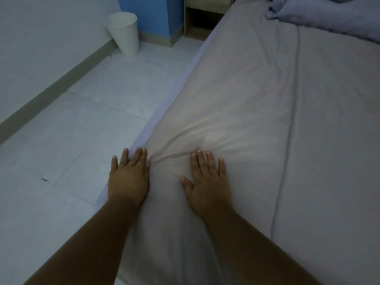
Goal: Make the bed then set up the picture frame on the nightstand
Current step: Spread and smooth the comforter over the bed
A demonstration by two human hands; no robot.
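A grey blanket (pixel 257 103) covers the bed, which fills the right side of the view. My left hand (pixel 129 173) lies flat on the blanket's left edge, fingers apart, holding nothing. My right hand (pixel 207 182) presses flat on the blanket a little to the right, fingers spread. Wrinkles fan out between and ahead of the two hands. A blue-grey pillow (pixel 329 15) lies at the head of the bed, top right. The nightstand (pixel 205 15) stands at the top, beside the bed's head, only partly in view. No picture frame is visible.
A white waste bin (pixel 124 33) stands on the pale tiled floor (pixel 82 130) by the wall at top left. A blue wall panel (pixel 152 15) rises behind it. A lilac sheet edge (pixel 164 103) hangs along the bed's left side.
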